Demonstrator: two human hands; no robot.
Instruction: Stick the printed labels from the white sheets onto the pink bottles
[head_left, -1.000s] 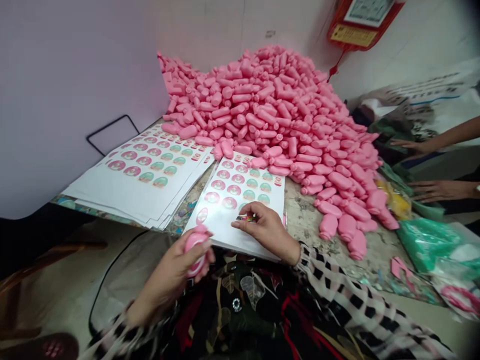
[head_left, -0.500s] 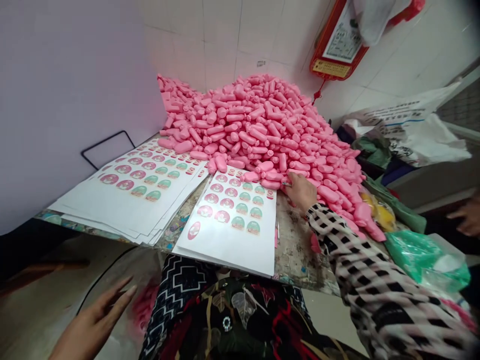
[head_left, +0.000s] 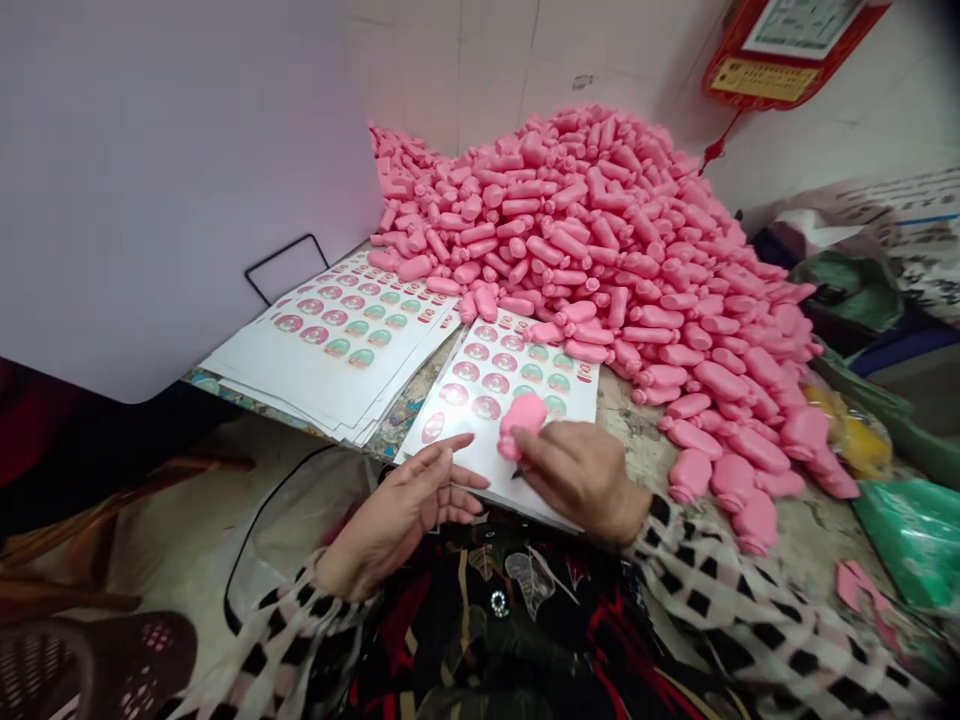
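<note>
My right hand [head_left: 589, 475] is closed on a small pink plastic bottle [head_left: 526, 412], held tilted over the front part of a sticker sheet [head_left: 491, 465]. A thin dark tip pokes out below those fingers; what it belongs to is hidden. To its left, my left hand [head_left: 416, 508] hovers at the sheet's front edge, fingers apart and nothing in them. Rows of pink and green round stickers [head_left: 495, 383] show on the sheet, with one lone pink oval sticker [head_left: 433, 428] at its left side.
A big heap of pink bottles [head_left: 577, 240] covers the table's back and right. More sticker sheets [head_left: 292, 385] lie stacked at left, beside a pale panel [head_left: 172, 200]. Green plastic bag [head_left: 911, 540] at right; clear bag [head_left: 300, 540] below the table's edge.
The left hand let go of a labelled bottle low at the left, then came back up to the sheet. The right hand reached to the heap and returned with a bottle.
</note>
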